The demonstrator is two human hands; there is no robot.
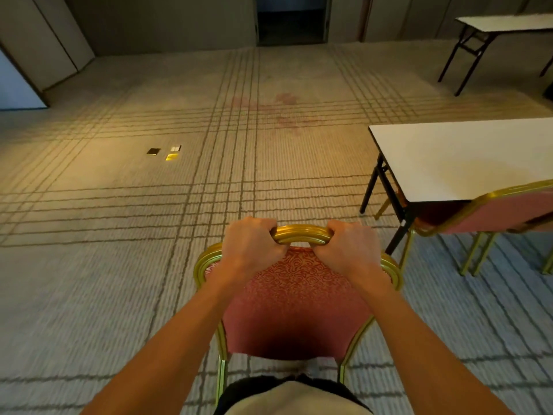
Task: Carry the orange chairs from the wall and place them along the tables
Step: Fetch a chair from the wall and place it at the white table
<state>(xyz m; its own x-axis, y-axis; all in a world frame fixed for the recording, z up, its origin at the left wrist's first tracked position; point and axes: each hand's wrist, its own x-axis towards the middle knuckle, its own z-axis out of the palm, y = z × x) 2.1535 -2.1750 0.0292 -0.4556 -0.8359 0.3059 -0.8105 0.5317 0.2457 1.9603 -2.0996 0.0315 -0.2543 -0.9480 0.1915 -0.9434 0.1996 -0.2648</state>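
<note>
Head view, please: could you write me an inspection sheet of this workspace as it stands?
Surface: patterned carpet with grid lines.
Job's things: gold-framed chair, red-orange patterned back, held in front of the person; second chair tucked at the near table.
Clutter: small metal floor plates set in the carpet.
Grips: left hand and right hand both curl round the chair's top rail.
Cables: nothing seen.
Surroundings: far table top right; dark doorway ahead.

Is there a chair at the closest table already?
Yes, an orange chair with a gold frame stands tucked against the edge of the near table.
</note>
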